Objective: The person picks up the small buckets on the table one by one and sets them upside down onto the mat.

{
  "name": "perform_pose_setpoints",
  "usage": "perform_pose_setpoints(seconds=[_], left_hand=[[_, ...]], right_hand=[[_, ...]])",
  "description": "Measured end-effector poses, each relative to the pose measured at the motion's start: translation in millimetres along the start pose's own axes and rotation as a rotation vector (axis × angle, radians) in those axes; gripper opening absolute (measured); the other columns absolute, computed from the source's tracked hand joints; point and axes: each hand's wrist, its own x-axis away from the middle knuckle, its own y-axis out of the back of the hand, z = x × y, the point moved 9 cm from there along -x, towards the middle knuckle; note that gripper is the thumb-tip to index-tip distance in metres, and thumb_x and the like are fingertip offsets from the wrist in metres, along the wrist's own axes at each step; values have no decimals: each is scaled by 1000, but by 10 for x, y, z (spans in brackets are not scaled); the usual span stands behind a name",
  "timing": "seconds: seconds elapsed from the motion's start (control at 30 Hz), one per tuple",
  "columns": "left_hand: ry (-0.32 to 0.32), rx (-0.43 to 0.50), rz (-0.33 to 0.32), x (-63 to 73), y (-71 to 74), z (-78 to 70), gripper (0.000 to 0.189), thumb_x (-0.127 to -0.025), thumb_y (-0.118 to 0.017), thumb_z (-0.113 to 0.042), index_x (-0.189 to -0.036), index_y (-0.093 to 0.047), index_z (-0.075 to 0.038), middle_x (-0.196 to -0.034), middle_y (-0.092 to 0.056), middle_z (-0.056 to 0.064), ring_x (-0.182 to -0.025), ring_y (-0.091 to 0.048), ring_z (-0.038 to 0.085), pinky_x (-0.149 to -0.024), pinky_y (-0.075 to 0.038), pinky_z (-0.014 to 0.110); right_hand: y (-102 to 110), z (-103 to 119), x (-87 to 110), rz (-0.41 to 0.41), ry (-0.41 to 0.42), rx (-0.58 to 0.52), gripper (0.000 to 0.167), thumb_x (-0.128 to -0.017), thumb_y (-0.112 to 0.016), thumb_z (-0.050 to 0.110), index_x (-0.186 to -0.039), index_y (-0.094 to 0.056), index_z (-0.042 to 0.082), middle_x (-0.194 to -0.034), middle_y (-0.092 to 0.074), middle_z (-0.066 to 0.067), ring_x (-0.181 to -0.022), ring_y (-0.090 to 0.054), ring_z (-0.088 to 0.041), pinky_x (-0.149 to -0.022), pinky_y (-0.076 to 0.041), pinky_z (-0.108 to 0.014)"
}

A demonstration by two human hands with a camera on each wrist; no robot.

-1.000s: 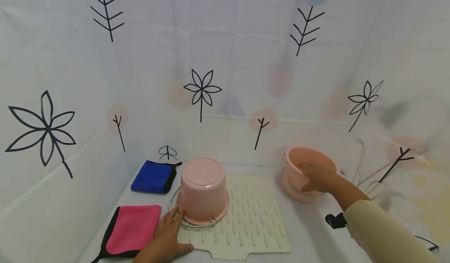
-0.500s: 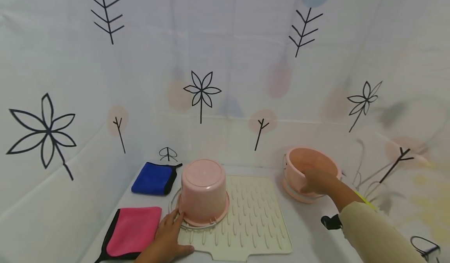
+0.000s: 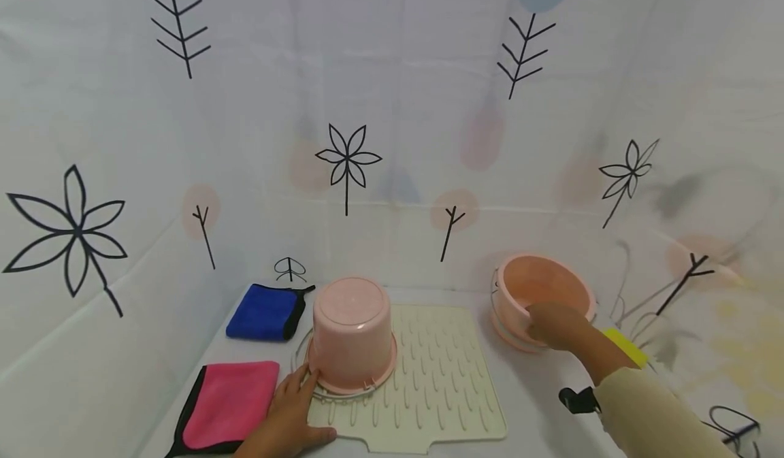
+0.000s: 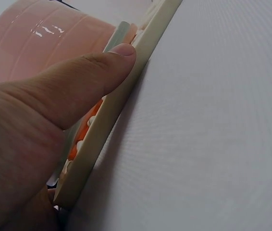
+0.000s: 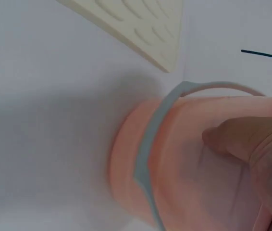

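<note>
In the head view, an upright pink bucket (image 3: 510,312) stands at the back right of the table. My right hand (image 3: 556,325) grips its near rim, with the thumb against the outer wall in the right wrist view and the other fingers hidden. The bucket's grey handle (image 5: 154,130) hangs down around its side. A second pink bucket (image 3: 352,335) sits upside down on a cream ridged drying board (image 3: 444,376). At the board's near left corner lies my left hand (image 3: 286,417), fingers stretched along the left side by the bucket, thumb (image 4: 90,79) against the front edge.
A pink cloth with black edging (image 3: 231,403) lies left of the left hand. Behind it rests a folded blue cloth (image 3: 262,312). A patterned white curtain (image 3: 392,104) hangs along the back and sides. A black object (image 3: 578,400) shows beside the right sleeve.
The right hand has drawn its fingers together at the near rim of the upright bucket. Left hand, board and upside-down bucket stay in place.
</note>
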Motion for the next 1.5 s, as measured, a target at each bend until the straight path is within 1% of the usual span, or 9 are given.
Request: perform_pose_setpoints(seconds=[0.1, 0.23, 0.3, 0.53, 0.63, 0.83, 1.1, 1.3, 1.5], left_hand=[[-11, 0, -9, 5, 9, -10, 129, -64, -95, -60, -164, -32, -6, -168, -21, 25, -150, -19, 56, -115, -23, 78], [-6, -4, -9, -7, 6, 2, 129, -64, -95, -60, -164, -32, -6, -168, -21, 25, -150, -20, 56, -114, -24, 78], [0, -6, -1, -16, -6, 17, 130, -63, -95, -61, -164, -32, -6, -168, -21, 26, -150, -19, 57, -114, -23, 79], [-9, 1, -3, -17, -7, 30, 131, -63, -95, -62, -163, -33, -5, -167, -23, 26, -149, -20, 57, -114, -21, 80], [-13, 5, -10, -17, -2, 26, 131, -63, -94, -63, -163, -33, -5, -167, -23, 26, -149, -20, 57, -114, -22, 79], [-17, 13, -3, 5, -17, 25, 132, -62, -94, -65, -163, -32, -5, -168, -23, 26, -149, -20, 57, -114, -22, 80], [-34, 9, -15, 20, 16, -19, 130, -64, -94, -61, -163, -33, -3, -167, -23, 27, -149, -20, 57, -114, -22, 80], [-1, 10, 8, 20, 0, -13, 130, -64, -95, -61, -163, -33, -5, -168, -22, 26, -150, -20, 56, -113, -23, 80], [-25, 16, -7, 34, 4, -36, 128, -65, -95, -59, -163, -33, -4, -168, -22, 26, -150, -19, 57, -114, -22, 80]], right_hand=[[-51, 23, 55, -40, 68, 34, 14, -95, -77, 23, -105, -74, 13, -73, -61, -2, -70, -58, -18, -64, -51, -30], [-107, 32, 137, -87, 104, -16, 18, -95, -78, 24, -109, -74, 15, -72, -60, 0, -70, -56, -18, -65, -51, -31], [-137, 53, 177, -109, 122, -9, 17, -95, -78, 25, -109, -74, 16, -71, -59, 1, -69, -56, -17, -65, -51, -30], [-223, 159, 298, -178, 150, 12, 11, -96, -76, 28, -96, -71, 18, -64, -56, 2, -61, -53, -16, -59, -46, -28], [-189, 244, 384, -274, 184, 32, 17, -96, -76, 29, -88, -66, 18, -60, -52, 4, -55, -49, -15, -54, -41, -27], [-141, 347, 573, -457, 252, -5, 26, -95, -77, 26, -78, -59, 19, -57, -45, 9, -53, -42, -11, -52, -34, -26], [-70, 434, 816, -550, 263, -179, 30, -95, -75, 22, -73, -55, 21, -59, -43, 10, -56, -40, -9, -55, -34, -27], [-34, 519, 980, -646, 293, -299, 32, -95, -76, 19, -70, -55, 21, -59, -43, 13, -55, -38, -3, -53, -36, -25], [-73, 555, 1023, -633, 256, -440, 29, -95, -77, 25, -75, -60, 15, -59, -46, 10, -55, -41, -7, -53, -38, -26]])
